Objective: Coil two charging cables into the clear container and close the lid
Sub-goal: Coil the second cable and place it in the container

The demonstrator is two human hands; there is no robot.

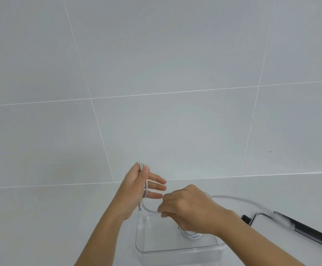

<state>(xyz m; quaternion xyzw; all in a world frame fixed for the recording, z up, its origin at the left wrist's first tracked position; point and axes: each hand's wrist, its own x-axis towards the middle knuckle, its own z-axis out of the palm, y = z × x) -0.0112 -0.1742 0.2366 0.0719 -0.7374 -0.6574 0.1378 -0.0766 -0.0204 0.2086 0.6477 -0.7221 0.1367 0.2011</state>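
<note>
Your left hand (135,189) pins the cable (233,198) loops; your right hand (189,208) pinches the slack running off to its right.

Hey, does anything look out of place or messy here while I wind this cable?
Nothing looks spilled or damaged. The only loose end: the white cable, looped on the left hand and pinched by the right hand, trails right across the counter toward the lid. A coiled cable lies in the clear container.
</note>
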